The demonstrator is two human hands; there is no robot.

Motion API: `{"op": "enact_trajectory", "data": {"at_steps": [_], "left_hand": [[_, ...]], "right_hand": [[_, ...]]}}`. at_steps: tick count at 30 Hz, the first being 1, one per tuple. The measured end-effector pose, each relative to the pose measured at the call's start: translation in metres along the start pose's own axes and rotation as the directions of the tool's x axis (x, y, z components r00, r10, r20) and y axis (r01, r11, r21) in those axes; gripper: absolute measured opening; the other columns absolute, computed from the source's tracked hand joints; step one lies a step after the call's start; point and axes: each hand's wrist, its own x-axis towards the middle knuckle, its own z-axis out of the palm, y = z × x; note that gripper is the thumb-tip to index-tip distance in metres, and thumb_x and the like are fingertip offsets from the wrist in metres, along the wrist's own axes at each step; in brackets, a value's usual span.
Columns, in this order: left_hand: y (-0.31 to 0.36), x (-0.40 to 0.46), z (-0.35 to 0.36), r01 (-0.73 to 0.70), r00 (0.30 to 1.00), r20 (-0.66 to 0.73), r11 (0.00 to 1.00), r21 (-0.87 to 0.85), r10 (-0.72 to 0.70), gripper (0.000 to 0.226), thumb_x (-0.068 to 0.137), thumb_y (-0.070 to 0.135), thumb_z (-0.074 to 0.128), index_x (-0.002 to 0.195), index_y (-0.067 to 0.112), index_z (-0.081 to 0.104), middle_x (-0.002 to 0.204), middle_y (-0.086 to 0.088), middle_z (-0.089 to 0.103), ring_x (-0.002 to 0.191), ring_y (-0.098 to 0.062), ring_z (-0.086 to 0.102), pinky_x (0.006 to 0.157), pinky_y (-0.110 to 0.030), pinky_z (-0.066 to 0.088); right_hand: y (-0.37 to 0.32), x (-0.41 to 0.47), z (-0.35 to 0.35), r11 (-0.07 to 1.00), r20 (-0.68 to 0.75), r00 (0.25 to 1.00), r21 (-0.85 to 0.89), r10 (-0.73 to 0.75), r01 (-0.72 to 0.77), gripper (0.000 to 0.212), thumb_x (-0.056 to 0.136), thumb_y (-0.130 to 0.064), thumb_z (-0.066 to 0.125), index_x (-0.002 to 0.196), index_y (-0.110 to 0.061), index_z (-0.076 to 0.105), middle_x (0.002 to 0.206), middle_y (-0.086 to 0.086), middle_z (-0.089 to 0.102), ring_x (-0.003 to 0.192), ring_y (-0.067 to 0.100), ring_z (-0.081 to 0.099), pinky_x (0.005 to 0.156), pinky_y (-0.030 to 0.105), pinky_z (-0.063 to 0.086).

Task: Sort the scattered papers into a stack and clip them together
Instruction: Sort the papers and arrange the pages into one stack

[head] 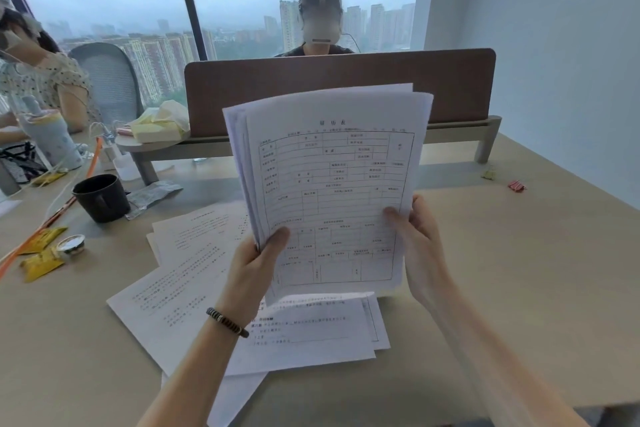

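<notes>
Two bare forearms reach up from the bottom edge toward a sheaf of papers [329,191] held upright above a beige worktop [502,270], at the centre of view. At 7 o'clock of the sheaf, the left hand [254,265], a beaded bracelet [227,322] on its wrist, pinches the lower left corner with its thumb on the front sheet, a printed form with a grid of boxes. At 4 o'clock the right hand [420,246] grips the lower right edge, thumb in front and fingers curled behind. Loose sheets [180,291] lie fanned and overlapping flat on the worktop beneath and toward 8 o'clock. Well apart at 3 o'clock, a pink clip [516,186] and a yellow clip [489,174] lie near the wall. At 9 o'clock stands a black mug [101,197]. A brown divider screen [450,87] rises at 12 o'clock.
</notes>
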Motion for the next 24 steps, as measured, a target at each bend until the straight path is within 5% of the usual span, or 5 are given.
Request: {"op": "enact_trajectory", "data": {"at_steps": [5, 9, 20, 24], "left_hand": [[-0.007, -0.009, 0.005, 0.034, 0.999, 0.016, 0.999, -0.039, -0.033, 0.031, 0.086, 0.027, 0.061, 0.116, 0.025, 0.068, 0.113, 0.007, 0.076, 0.107, -0.015, 0.07, 0.086, -0.032, 0.059], [-0.011, -0.009, 0.006, 0.048, 0.999, 0.008, 0.999, -0.021, -0.047, 0.024, 0.091, 0.021, 0.064, 0.113, 0.028, 0.069, 0.112, 0.006, 0.076, 0.106, -0.015, 0.071, 0.088, -0.038, 0.058], [-0.013, -0.004, 0.003, 0.077, 0.997, 0.019, 0.996, 0.047, -0.078, 0.036, 0.086, 0.037, 0.066, 0.12, 0.026, 0.068, 0.113, 0.005, 0.075, 0.106, -0.014, 0.07, 0.086, -0.033, 0.059], [-0.007, 0.004, -0.003, 0.119, 0.991, 0.048, 0.981, 0.15, -0.128, 0.021, 0.09, 0.042, 0.06, 0.11, 0.039, 0.066, 0.108, 0.01, 0.075, 0.1, -0.007, 0.071, 0.082, -0.029, 0.059]], "right_hand": [[0.01, -0.013, 0.003, 0.998, 0.103, 0.995, -0.068, -0.005, 0.012, 0.028, 0.101, -0.025, 0.056, 0.128, -0.019, 0.058, 0.122, -0.008, 0.07, 0.11, 0.01, 0.068, 0.088, 0.034, 0.058], [0.023, -0.015, 0.0, 0.993, 0.123, 0.99, -0.109, 0.065, -0.051, 0.036, 0.098, -0.034, 0.06, 0.132, -0.026, 0.058, 0.126, -0.008, 0.07, 0.115, 0.013, 0.068, 0.098, 0.047, 0.055], [0.03, -0.015, 0.005, 0.993, 0.123, 0.992, -0.115, 0.005, 0.009, 0.03, 0.1, -0.031, 0.055, 0.13, -0.035, 0.052, 0.122, -0.017, 0.068, 0.113, 0.005, 0.066, 0.09, 0.033, 0.057], [0.022, -0.005, 0.005, 0.971, 0.09, 0.995, -0.24, 0.033, -0.01, 0.017, 0.103, -0.029, 0.053, 0.119, -0.034, 0.057, 0.111, -0.017, 0.072, 0.101, 0.004, 0.07, 0.081, 0.028, 0.058]]}}
